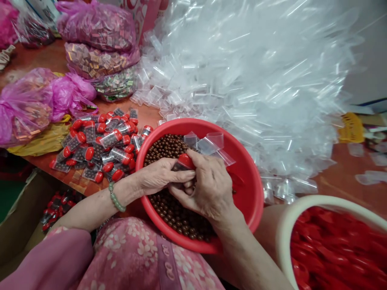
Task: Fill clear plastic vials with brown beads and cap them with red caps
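Note:
Over a red basin (256, 189) my two hands meet around a small clear plastic tube with a red cap (185, 161). My left hand (160, 173) is closed on the tube's body, thumb stretched along it. Fingers of my right hand (208, 185) press at the red cap; the palm side is hidden. Below the hands, brown round beads (175, 217) fill the basin's left part. Several empty clear tubes (211, 143) lie at the basin's far side. What sits inside the held tube is mostly covered by my fingers.
Left of the basin lies a pile of filled, red-capped tubes (102, 145). A huge heap of clear tubes (242, 72) rises behind. Red caps fill a white tub (284, 229) at right. Pink bags (99, 28) stand back left; a cardboard box (18, 225) sits lower left.

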Motion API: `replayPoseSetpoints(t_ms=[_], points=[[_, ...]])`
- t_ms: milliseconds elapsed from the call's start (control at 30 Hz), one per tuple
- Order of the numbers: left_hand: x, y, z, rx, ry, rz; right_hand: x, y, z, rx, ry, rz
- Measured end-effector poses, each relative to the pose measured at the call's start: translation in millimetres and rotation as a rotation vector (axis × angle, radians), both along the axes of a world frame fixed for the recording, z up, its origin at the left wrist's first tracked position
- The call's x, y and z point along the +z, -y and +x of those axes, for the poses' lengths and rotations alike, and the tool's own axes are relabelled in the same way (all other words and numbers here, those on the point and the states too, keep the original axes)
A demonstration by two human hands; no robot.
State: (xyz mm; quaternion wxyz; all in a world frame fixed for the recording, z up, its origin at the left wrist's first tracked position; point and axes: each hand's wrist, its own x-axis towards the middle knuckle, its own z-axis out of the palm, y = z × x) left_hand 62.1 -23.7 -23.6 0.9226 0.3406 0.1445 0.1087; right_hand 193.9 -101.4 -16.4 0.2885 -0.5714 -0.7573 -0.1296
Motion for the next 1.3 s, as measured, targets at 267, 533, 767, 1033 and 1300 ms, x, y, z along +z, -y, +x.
replayPoseSetpoints(t_ms=[267, 533, 767, 1033, 1300], points=[[2.0, 10.3, 4.9, -0.043, -0.017, -0.033, -1.4, 10.5, 4.8, -0.009, 0.008, 0.068], [6.9, 18.9, -11.3, 0.12, -0.118, 0.168, -0.4, 15.3, -2.6, 0.101, -0.055, -0.072], [27.3, -20.2, -64.4, 0.491, -0.78, 1.435, 3.0, 15.7, 16.4, 0.084, -0.148, -0.269], [-2.3, -57.0, -82.0, 0.483, -1.195, 1.991, 3.5, 1.7, 76.0, -0.238, -0.099, -0.371], [6.9, -31.6, -33.7, 0.456, -0.694, 1.962, 9.6, -65.7, 57.2, -0.376, 0.193, -0.634]])
